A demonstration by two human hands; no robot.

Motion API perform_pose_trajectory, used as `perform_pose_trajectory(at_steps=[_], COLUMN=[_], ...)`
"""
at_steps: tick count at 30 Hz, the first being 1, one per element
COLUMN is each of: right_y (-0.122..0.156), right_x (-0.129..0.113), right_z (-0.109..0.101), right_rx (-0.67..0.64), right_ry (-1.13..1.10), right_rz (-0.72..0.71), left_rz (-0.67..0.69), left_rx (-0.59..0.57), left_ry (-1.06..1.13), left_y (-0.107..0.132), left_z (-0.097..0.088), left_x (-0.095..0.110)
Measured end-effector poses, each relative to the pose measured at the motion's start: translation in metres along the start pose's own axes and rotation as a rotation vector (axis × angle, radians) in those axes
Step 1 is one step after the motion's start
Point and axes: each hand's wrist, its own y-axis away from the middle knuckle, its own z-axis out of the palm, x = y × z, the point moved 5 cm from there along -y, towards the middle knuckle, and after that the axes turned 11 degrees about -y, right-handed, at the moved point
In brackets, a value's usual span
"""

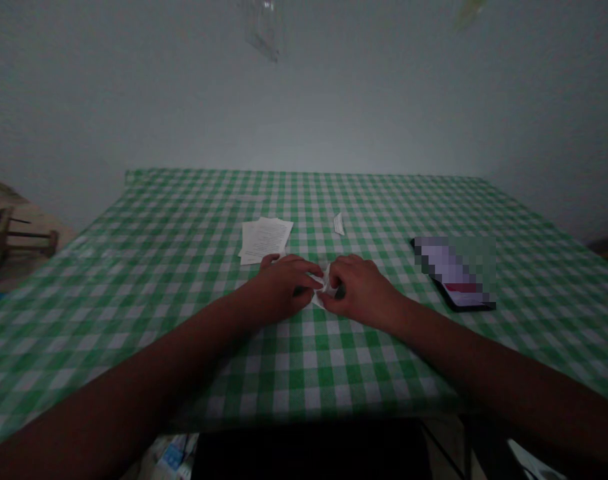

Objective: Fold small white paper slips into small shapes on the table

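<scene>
Between my two hands, low over the checked cloth, is a small piece of white paper (pixel 325 285), bent or folded and partly covered by my fingers. My left hand (pixel 285 285) pinches its left side with thumb and forefinger. On the right side my right hand (pixel 358 285) grips it, fingers curled and thumb below. Just beyond my left hand lies a small stack of printed paper sheets (pixel 265 240), fanned a little. A small folded paper piece (pixel 339 224) with printed lines rests farther back, past my right hand.
A green and white checked tablecloth (pixel 304 373) covers the table. To the right lies a phone (pixel 451 273), its screen partly blurred out. A pale wall (pixel 304 113) stands behind the table. At the far left is a wooden frame (pixel 21 240) on the floor.
</scene>
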Motion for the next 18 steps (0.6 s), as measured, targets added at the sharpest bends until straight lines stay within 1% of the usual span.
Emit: perform_pose_trajectory(at_steps=[2,4,7,10,13,18], right_y=[0.003,0.004,0.001,-0.003,-0.004,0.001], right_x=[-0.01,-0.011,-0.002,0.007,0.007,-0.004], right_z=[0.003,0.005,0.004,0.001,0.0,0.003], right_rx=[0.0,-0.014,-0.025,0.0,0.007,-0.029], right_ry=[-0.007,-0.029,-0.093,-0.146,-0.113,-0.064], right_rz=[-0.055,-0.034,0.016,0.02,0.007,-0.058], left_rz=[-0.001,-0.001,-0.003,-0.003,0.001,0.02], left_rx=[-0.001,-0.006,-0.012,0.009,0.014,0.018], left_ry=[-0.009,-0.013,-0.007,-0.005,-0.002,0.001], left_y=[0.0,0.0,0.0,0.0,0.0,0.001], left_z=[0.0,0.001,0.002,0.002,0.002,0.003], left_x=[0.0,0.0,-0.001,-0.001,-0.001,-0.001])
